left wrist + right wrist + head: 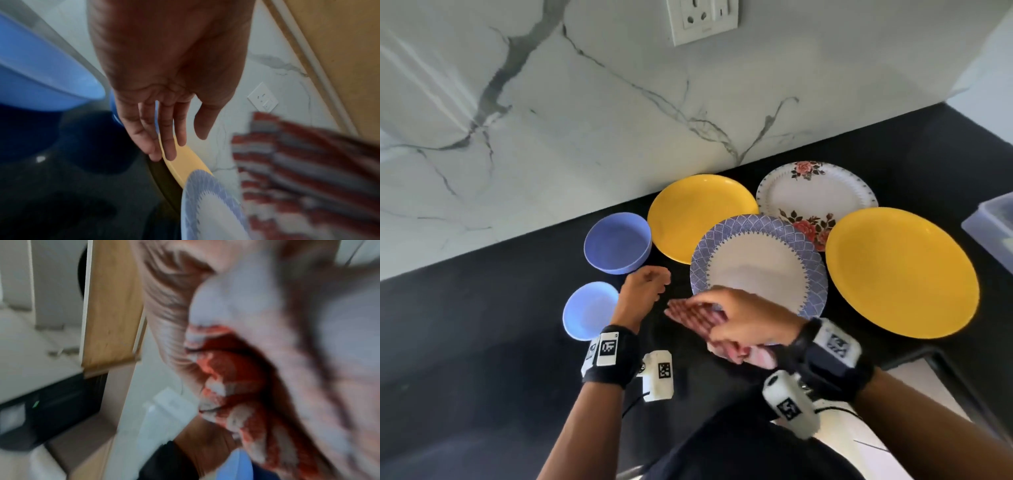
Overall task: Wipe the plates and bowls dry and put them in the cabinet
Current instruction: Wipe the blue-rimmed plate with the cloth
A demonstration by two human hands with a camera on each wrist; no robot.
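Note:
On the black counter (482, 325) stand a larger blue bowl (618, 246) and a smaller blue bowl (589, 310). Beside them lie two yellow plates (695, 209) (900, 270), a blue-patterned white plate (756, 260) and a floral plate (815, 195). My left hand (647, 287) hovers between the bowls and the patterned plate, fingers relaxed and holding nothing (162, 129). My right hand (726, 325) grips a red-and-white striped cloth (688, 315) above the near edge of the patterned plate. The cloth (236, 369) hides most of the right fingers.
A clear plastic container (993, 226) sits at the counter's right edge. The marble backsplash carries a wall socket (702, 20). A wooden cabinet door (339, 48) shows in both wrist views. The counter's front corner (928, 356) lies to my right, with light floor beyond.

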